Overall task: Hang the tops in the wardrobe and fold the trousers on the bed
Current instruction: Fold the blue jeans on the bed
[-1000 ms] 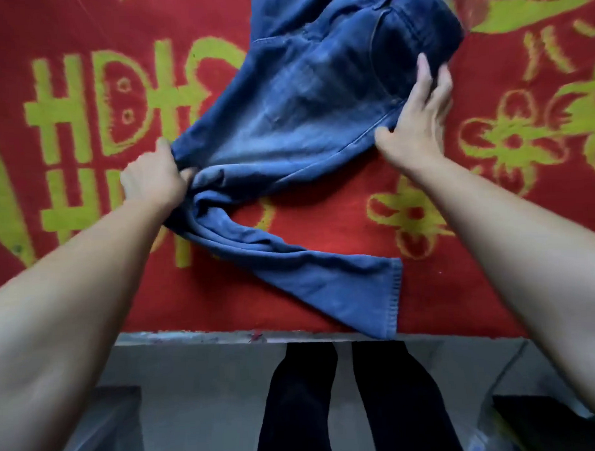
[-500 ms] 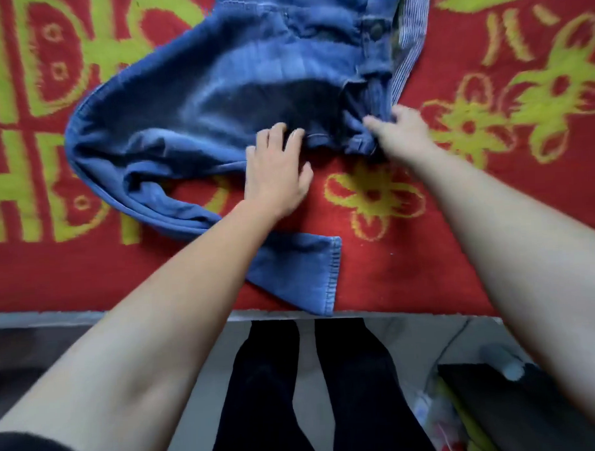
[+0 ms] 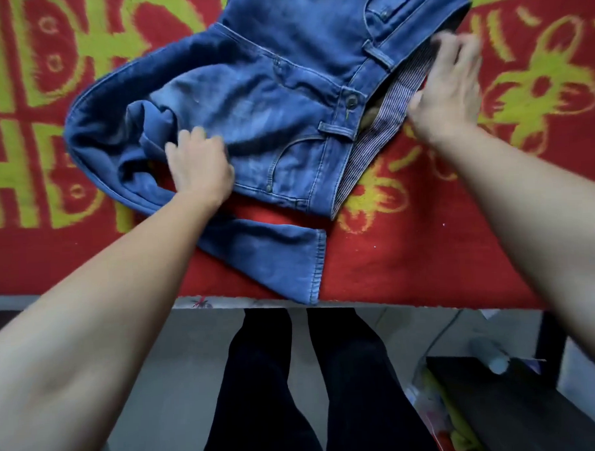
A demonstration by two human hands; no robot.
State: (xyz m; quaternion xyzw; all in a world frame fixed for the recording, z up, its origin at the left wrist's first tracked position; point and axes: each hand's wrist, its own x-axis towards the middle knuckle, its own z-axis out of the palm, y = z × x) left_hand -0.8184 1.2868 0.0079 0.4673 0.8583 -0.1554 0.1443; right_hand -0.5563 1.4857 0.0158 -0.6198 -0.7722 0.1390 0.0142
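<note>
Denim jeans [image 3: 257,91] lie waist-right on the bed [image 3: 425,254]: left hand [image 3: 199,166] fingers bunch the thigh fold, right hand [image 3: 448,88] splayed flat at the waist.

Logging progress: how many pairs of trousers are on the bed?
1: blue jeans on the red blanket, left hand gripping a leg, right hand at the waistband; others may lie off-frame.

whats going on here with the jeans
A person is folding blue jeans on a red and yellow patterned bed cover. The left hand curls into the denim near the bent legs, while the right hand, blurred, lies on the open waistband. One leg hem reaches the bed's near edge; the fold is not finished.
</note>
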